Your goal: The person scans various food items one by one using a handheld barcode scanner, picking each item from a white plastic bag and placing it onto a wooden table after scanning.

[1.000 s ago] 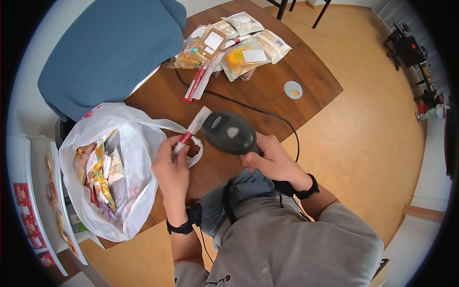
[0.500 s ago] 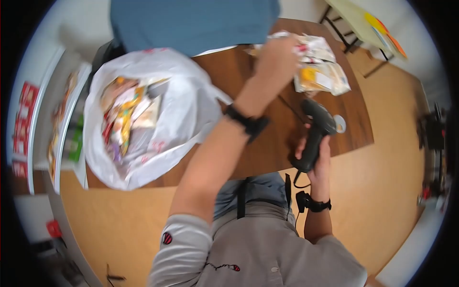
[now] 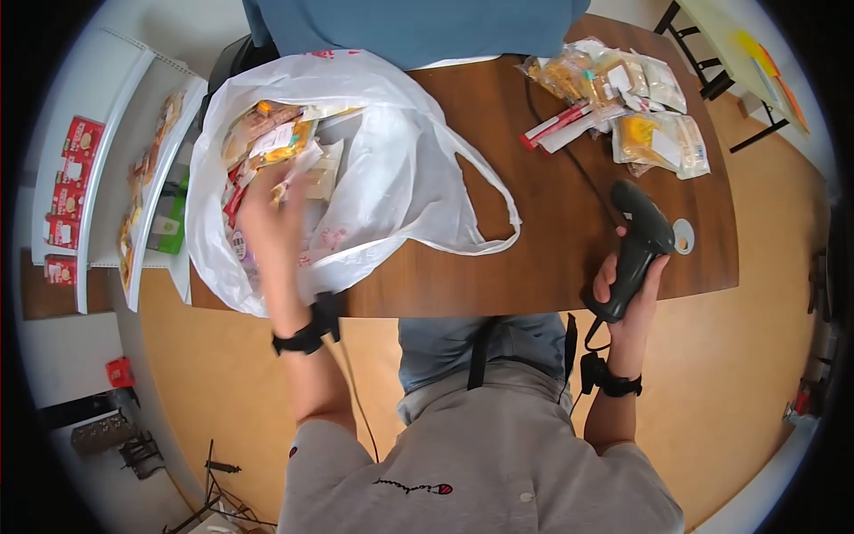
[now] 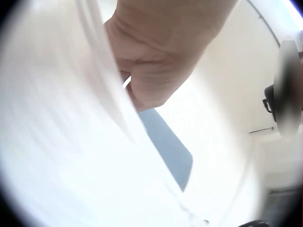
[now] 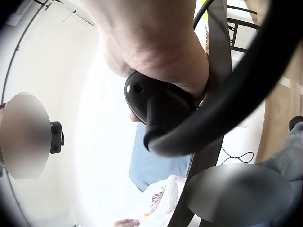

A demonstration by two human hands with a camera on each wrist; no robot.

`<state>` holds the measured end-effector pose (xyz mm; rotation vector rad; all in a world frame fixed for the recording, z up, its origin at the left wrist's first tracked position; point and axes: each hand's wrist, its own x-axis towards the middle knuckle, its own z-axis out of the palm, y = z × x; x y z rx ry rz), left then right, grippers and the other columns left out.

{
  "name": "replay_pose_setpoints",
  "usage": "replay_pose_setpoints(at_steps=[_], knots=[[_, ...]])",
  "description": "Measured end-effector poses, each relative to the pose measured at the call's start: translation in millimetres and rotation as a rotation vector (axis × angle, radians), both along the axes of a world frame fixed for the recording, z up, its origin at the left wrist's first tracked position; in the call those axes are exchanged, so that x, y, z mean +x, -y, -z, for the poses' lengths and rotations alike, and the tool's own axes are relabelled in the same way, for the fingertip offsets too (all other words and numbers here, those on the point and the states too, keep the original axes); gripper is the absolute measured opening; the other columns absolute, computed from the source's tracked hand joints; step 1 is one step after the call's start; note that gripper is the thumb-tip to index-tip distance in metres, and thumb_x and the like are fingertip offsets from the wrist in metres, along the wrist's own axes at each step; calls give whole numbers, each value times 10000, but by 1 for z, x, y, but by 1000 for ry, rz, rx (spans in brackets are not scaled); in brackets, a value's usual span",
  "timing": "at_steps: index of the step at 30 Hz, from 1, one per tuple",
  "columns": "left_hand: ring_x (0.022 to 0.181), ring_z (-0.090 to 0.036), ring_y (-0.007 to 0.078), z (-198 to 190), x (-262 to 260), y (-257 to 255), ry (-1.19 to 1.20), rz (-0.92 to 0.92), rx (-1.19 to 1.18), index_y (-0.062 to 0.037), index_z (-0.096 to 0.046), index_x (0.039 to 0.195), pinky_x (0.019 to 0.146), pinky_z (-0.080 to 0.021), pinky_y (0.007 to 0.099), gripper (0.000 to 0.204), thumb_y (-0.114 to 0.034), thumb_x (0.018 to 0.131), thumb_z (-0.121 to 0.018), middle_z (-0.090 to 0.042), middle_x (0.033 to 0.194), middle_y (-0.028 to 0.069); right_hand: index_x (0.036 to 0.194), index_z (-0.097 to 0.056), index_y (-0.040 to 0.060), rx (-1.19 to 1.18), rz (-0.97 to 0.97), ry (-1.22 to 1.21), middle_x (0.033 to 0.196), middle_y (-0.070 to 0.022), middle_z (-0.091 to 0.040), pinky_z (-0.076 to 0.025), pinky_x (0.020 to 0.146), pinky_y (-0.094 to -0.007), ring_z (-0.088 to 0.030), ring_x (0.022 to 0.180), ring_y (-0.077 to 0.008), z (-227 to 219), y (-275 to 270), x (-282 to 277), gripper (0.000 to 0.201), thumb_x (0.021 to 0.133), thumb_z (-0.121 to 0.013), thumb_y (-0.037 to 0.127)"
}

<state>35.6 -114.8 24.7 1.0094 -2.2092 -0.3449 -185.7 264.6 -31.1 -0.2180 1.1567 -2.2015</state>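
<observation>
My right hand (image 3: 633, 283) grips the handle of a black barcode scanner (image 3: 642, 240), its head tilted up above the table's right part. In the right wrist view, the scanner's butt (image 5: 156, 97) and cable show beneath the palm. My left hand (image 3: 271, 214), blurred, is over the mouth of a white plastic bag (image 3: 382, 178), its fingers extended among packaged snacks (image 3: 285, 142). The left wrist view shows the bag's white film (image 4: 71, 156) covering part of the left hand (image 4: 161, 56), fingertips hidden.
Several packaged foods (image 3: 654, 142) lie at the table's (image 3: 525, 267) back right, with red-and-white stick packets (image 3: 556, 129) beside them. A round lid-like disc (image 3: 683, 236) rests near the right edge. Blue cloth (image 3: 409, 31) borders the far side. Shelves (image 3: 133, 178) with packets stand at left.
My left hand took the red-and-white stick packet to the pile at the back right, let it go and came back to the bag. The scanner turned upward and moved right.
</observation>
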Motion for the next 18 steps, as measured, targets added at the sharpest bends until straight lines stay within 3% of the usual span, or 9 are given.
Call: replay_pose_setpoints(at_steps=[1, 3, 7, 9, 11, 15, 17, 18], knots=[[979, -690, 250, 1, 29, 13, 69, -117, -65, -1, -676, 1102, 843, -524, 358, 287, -175, 875, -704, -712, 1064, 144, 1339, -422, 33, -3, -4, 10, 692, -66, -519, -396, 458, -248, -512, 484, -146, 1, 0, 0, 768, 969, -269, 688], [1006, -681, 284, -9, 72, 17, 170, -168, -43, 5, -647, 1154, 862, -515, 378, 361, -209, 870, -709, -700, 1086, 174, 1348, -420, 32, -19, -4, 17, 692, -68, -522, -396, 454, -251, -509, 480, -146, 2, 0, -1, 766, 972, -272, 683], [1031, -649, 398, 6, 95, 17, 404, -272, 64, 28, -573, 1254, 903, -499, 416, 554, -262, 816, -747, -665, 1100, 268, 1344, -426, 46, -9, 19, 34, 677, -64, -503, -379, 442, -248, -485, 457, -145, -1, 3, 2, 723, 988, -271, 656], [1048, -644, 406, 13, 101, 25, 442, -272, 24, 17, -549, 1291, 896, -496, 426, 620, -279, 791, -764, -655, 1116, 285, 1341, -427, 40, -12, 47, 36, 680, -65, -507, -380, 444, -248, -487, 459, -145, -2, 3, 3, 722, 992, -268, 651], [1040, -647, 402, 11, 100, 31, 402, -301, 246, 9, -565, 1272, 879, -495, 437, 561, -255, 810, -740, -663, 1125, 259, 1336, -430, 36, -12, 52, 39, 680, -66, -508, -379, 445, -249, -487, 459, -145, -1, 1, 4, 719, 994, -268, 648], [976, -671, 335, -13, 101, 22, 480, -296, 135, 10, -581, 1236, 832, -510, 404, 468, -184, 831, -713, -677, 1091, 225, 1316, -444, 23, -24, 39, 26, 684, -66, -511, -378, 449, -250, -484, 462, -143, 0, -1, 3, 706, 1005, -259, 629], [918, -676, 218, -48, 85, -7, 195, -301, 295, -12, -596, 1206, 808, -540, 337, 347, -116, 884, -676, -694, 1016, 145, 1305, -457, 22, -15, 28, 12, 693, -63, -522, -391, 456, -252, -498, 476, -142, 1, -3, 1, 717, 1003, -240, 635], [918, -676, 218, -50, 79, -14, 197, -296, 295, -12, -596, 1206, 808, -540, 337, 347, -116, 884, -676, -694, 1016, 145, 1295, -469, 21, -2, 4, 1, 701, -60, -534, -403, 464, -254, -512, 490, -142, 3, -4, 1, 729, 1002, -221, 640]])
